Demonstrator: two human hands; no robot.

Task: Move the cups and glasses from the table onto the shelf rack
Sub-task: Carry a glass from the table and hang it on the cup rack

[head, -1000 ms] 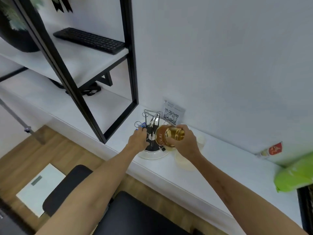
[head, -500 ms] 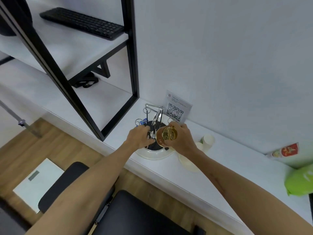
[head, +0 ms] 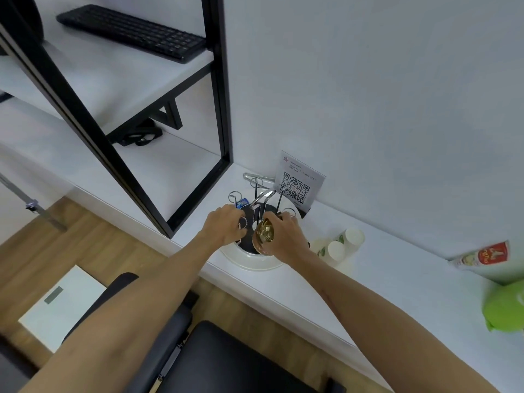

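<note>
Nearest you, a black padded chair seat (head: 226, 361) sits below your forearms, with wood-grain floor and a flat white scale (head: 61, 304) to its left. Your arms reach forward over the smooth white desk (head: 377, 293). Your right hand (head: 286, 236) has its grip closed around a shiny amber-gold glass (head: 264, 236), tilted so that its round end faces you, held just above the round white tray (head: 255, 260) and over the black disc base of the cup rack (head: 262, 205). Your left hand (head: 225, 225) rests on the left side of that rack, its fingers curled by a thin wire loop; you cannot tell whether that grip is actually closed on the wire. The rack is slim chromed metal: upright rods ending in small rings and an arched handle at the centre. Just right of the tray, paper cups (head: 344, 243), white with a green leaf print, lie on their sides on the desk, touching one another. Further right lie a white and red packet (head: 485, 256) and a bright green bag (head: 507, 307). Behind the rack a printed QR card (head: 297, 180) leans at the plain white wall. To the left stands a black metal shelf frame (head: 218, 89) with white boards, a matte black keyboard (head: 133, 31) lying on the upper one.
</note>
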